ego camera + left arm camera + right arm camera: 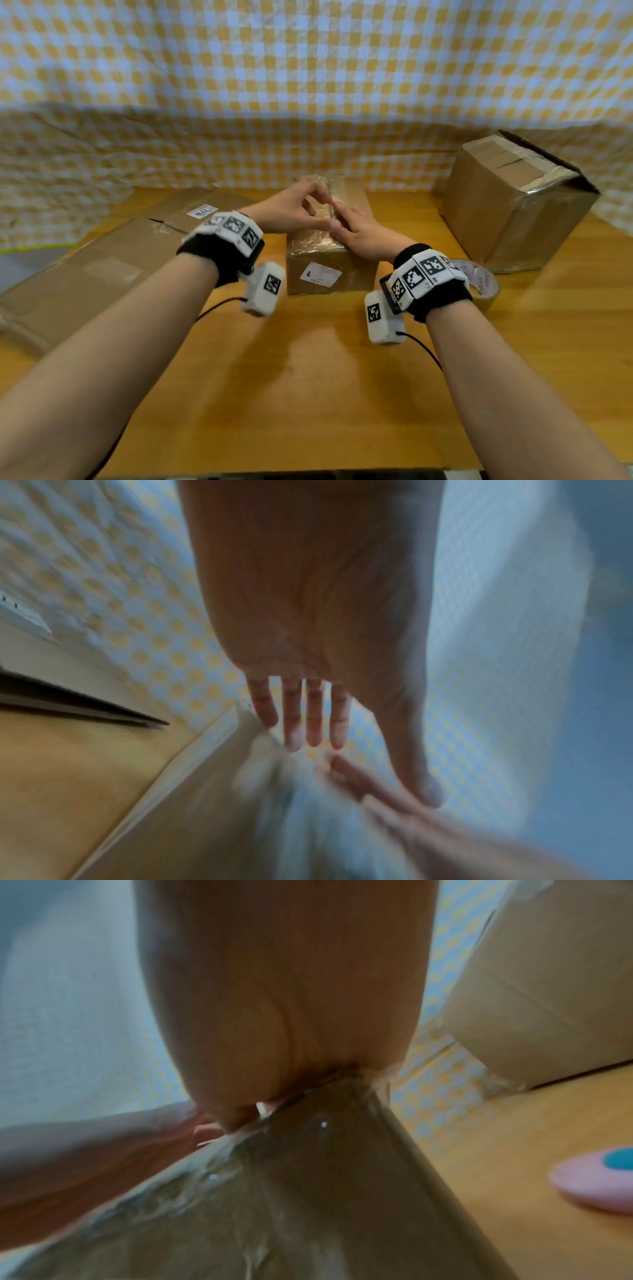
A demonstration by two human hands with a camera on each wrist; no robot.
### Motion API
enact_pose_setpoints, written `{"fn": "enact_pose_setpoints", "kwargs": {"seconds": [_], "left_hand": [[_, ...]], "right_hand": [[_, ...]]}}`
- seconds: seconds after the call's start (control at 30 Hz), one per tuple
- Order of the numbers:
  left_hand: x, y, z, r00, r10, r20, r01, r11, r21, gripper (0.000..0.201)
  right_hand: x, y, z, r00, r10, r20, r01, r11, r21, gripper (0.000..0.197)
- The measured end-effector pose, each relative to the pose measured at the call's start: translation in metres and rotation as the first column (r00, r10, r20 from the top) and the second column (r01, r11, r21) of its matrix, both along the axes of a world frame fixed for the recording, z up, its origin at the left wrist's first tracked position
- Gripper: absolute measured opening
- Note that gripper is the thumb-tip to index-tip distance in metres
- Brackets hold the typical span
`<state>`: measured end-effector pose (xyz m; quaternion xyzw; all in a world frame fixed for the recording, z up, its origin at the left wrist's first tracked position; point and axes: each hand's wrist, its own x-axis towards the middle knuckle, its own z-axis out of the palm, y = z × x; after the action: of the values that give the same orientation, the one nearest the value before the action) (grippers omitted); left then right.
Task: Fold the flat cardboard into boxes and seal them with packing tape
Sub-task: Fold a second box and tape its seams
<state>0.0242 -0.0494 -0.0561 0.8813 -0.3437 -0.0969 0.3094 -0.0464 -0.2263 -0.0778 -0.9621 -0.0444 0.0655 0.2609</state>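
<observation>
A small cardboard box [329,270] with a white label on its front and wrinkled clear tape along its top stands at the table's middle. My left hand [298,205] hovers over the box's far end with straight, slightly spread fingers [310,723] whose tips touch the taped top [205,804]. My right hand [356,229] lies flat on the top, pressing the tape; its palm [281,1015] hides its fingers in the right wrist view. The two thumbs meet over the box [308,1204]. A roll of packing tape [481,281] lies on the table behind my right wrist.
A bigger taped box [513,202] stands at the back right. Flattened cardboard [102,260] with a white label lies at the left. The wooden table [308,377] stretches towards me. Checked cloth [308,85] hangs behind. A pink rounded object [596,1180] lies to the right.
</observation>
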Motion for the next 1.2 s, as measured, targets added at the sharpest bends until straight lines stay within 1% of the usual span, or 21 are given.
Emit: {"fn": "enact_pose_setpoints", "kwargs": {"seconds": [0.07,0.17,0.23,0.33,0.37,0.43,0.5,0.6,0.67,0.73,0.77,0.8,0.87,0.93,0.97,1.0,1.07,1.1,1.17,1.2], "left_hand": [[0.018,-0.002,0.014,0.999,0.029,-0.017,-0.028,0.996,0.082,0.058],[0.044,-0.014,0.023,0.998,0.063,0.017,-0.065,0.961,0.27,0.072],[0.057,-0.02,0.024,0.996,0.073,0.049,-0.086,0.927,0.366,0.084],[0.066,-0.026,0.024,0.996,0.087,0.021,-0.088,0.908,0.409,0.107],[0.069,-0.027,0.022,0.996,0.087,0.014,-0.085,0.908,0.41,0.112],[0.074,-0.029,0.018,0.995,0.096,0.037,-0.103,0.905,0.412,0.112],[0.077,-0.03,0.015,0.994,0.097,0.043,-0.106,0.905,0.413,0.105],[0.08,-0.033,0.012,0.994,0.108,0.035,-0.113,0.9,0.422,0.098],[0.081,-0.034,0.011,0.99,0.126,0.064,-0.141,0.88,0.453,0.106],[0.082,-0.034,0.013,0.987,0.115,0.113,-0.158,0.832,0.532,0.122],[0.082,-0.035,0.013,0.986,0.107,0.126,-0.16,0.806,0.57,0.125],[0.082,-0.036,0.014,0.986,0.101,0.132,-0.16,0.791,0.591,0.123],[0.084,-0.037,0.014,0.983,0.117,0.142,-0.179,0.782,0.597,0.113],[0.083,-0.038,0.014,0.979,0.139,0.149,-0.2,0.785,0.587,0.099],[0.082,-0.037,0.016,0.979,0.148,0.141,-0.203,0.785,0.585,0.096],[0.08,-0.036,0.017,0.98,0.152,0.13,-0.2,0.791,0.578,0.098],[0.084,-0.035,0.016,0.98,0.157,0.124,-0.199,0.797,0.571,0.111],[0.083,-0.035,0.016,0.983,0.155,0.099,-0.184,0.809,0.558,0.111],[0.077,-0.034,0.016,0.984,0.163,0.069,-0.174,0.819,0.547,0.101],[0.076,-0.034,0.015,0.983,0.174,0.064,-0.181,0.821,0.542,0.101]], "right_hand": [[-0.001,-0.003,0.0,1.0,0.015,-0.001,-0.015,1.0,-0.014,0.064],[-0.003,-0.006,0.003,0.999,0.031,-0.006,-0.031,1.0,-0.004,0.066],[-0.008,-0.009,0.006,1.0,0.013,-0.023,-0.012,1.0,0.027,0.069],[-0.018,-0.012,0.012,1.0,0.011,-0.021,-0.009,0.997,0.08,0.08],[-0.019,-0.013,0.013,1.0,0.014,-0.018,-0.013,0.996,0.088,0.084],[-0.019,-0.014,0.014,1.0,0.017,-0.021,-0.015,0.995,0.098,0.092],[-0.017,-0.017,0.012,0.999,0.024,-0.031,-0.02,0.993,0.113,0.096],[-0.019,-0.019,0.01,0.999,0.041,-0.029,-0.036,0.988,0.15,0.095],[-0.02,-0.02,0.009,0.999,0.046,-0.015,-0.042,0.982,0.182,0.092],[-0.021,-0.019,0.008,0.999,0.05,-0.007,-0.048,0.979,0.197,0.091],[-0.021,-0.019,0.008,0.999,0.052,-0.007,-0.05,0.978,0.203,0.09],[-0.021,-0.019,0.008,0.998,0.055,-0.006,-0.053,0.977,0.208,0.09],[-0.021,-0.02,0.008,0.998,0.057,-0.007,-0.055,0.974,0.219,0.088],[-0.023,-0.021,0.008,0.998,0.064,-0.008,-0.06,0.97,0.237,0.088],[-0.024,-0.021,0.007,0.998,0.067,-0.007,-0.064,0.968,0.241,0.089],[-0.025,-0.022,0.007,0.998,0.069,-0.009,-0.065,0.968,0.242,0.09],[-0.026,-0.023,0.006,0.998,0.063,-0.022,-0.055,0.967,0.249,0.093],[-0.026,-0.023,0.005,0.998,0.059,-0.03,-0.05,0.966,0.255,0.093],[-0.025,-0.024,0.004,0.998,0.056,-0.035,-0.045,0.965,0.26,0.095],[-0.025,-0.024,0.004,0.998,0.055,-0.034,-0.044,0.965,0.259,0.095]]}}
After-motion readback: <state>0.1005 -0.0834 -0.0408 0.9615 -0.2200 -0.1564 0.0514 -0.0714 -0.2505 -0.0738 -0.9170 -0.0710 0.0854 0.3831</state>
